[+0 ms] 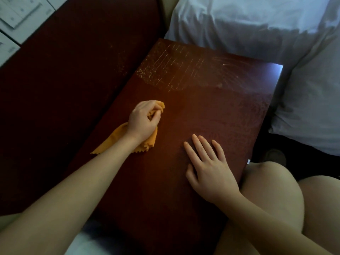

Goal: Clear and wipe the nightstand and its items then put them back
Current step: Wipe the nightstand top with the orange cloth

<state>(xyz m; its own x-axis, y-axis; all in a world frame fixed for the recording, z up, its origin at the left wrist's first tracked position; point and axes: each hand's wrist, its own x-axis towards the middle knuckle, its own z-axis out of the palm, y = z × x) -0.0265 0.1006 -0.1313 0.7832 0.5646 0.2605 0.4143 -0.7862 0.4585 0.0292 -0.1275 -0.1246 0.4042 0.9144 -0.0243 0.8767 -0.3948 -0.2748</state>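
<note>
The dark red wooden nightstand top [211, 111] fills the middle of the view, with pale scratches and dust streaks near its far edge. My left hand [143, 120] presses a bunched yellow cloth [114, 138] onto the left part of the top; a corner of the cloth trails back under my wrist. My right hand [207, 168] lies flat, fingers spread, on the near right part of the top and holds nothing. No items stand on the nightstand.
A white pillow and bedding [266, 30] lie along the right and far side. A dark red panel [64, 80] runs along the left. White wall switch plates [16, 17] show at top left. My bare knee [272, 190] is by the right edge.
</note>
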